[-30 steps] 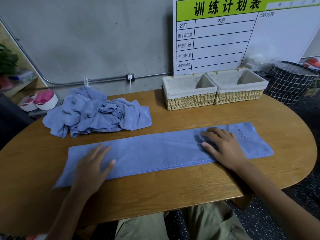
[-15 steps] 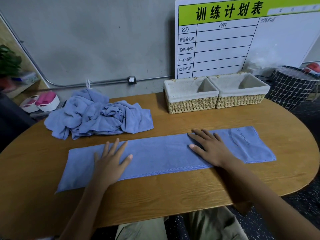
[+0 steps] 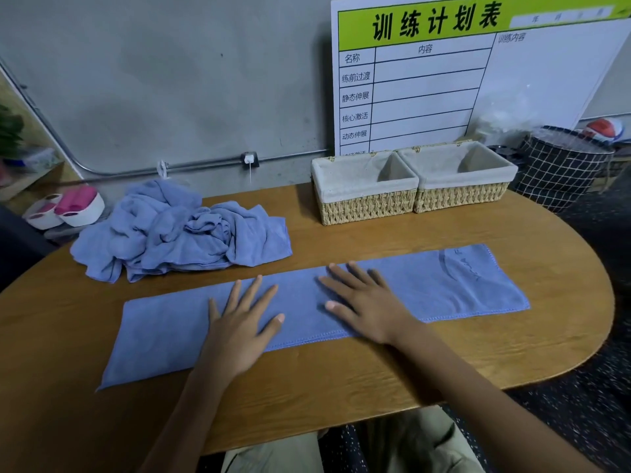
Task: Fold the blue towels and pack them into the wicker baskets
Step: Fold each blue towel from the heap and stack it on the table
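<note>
Blue folded long towel (image 3: 444, 288) flat on oval wooden counter (image 3: 512, 343), pressed by spread left hand (image 3: 242, 331) and spread right hand (image 3: 365, 302).

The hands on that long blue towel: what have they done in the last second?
Both flat hands slid inward along the long towel: the left hand rightward from its left end, the right hand leftward, and now lie close together at its middle. Nothing gripped. The towel pile and both baskets stayed put.
</note>
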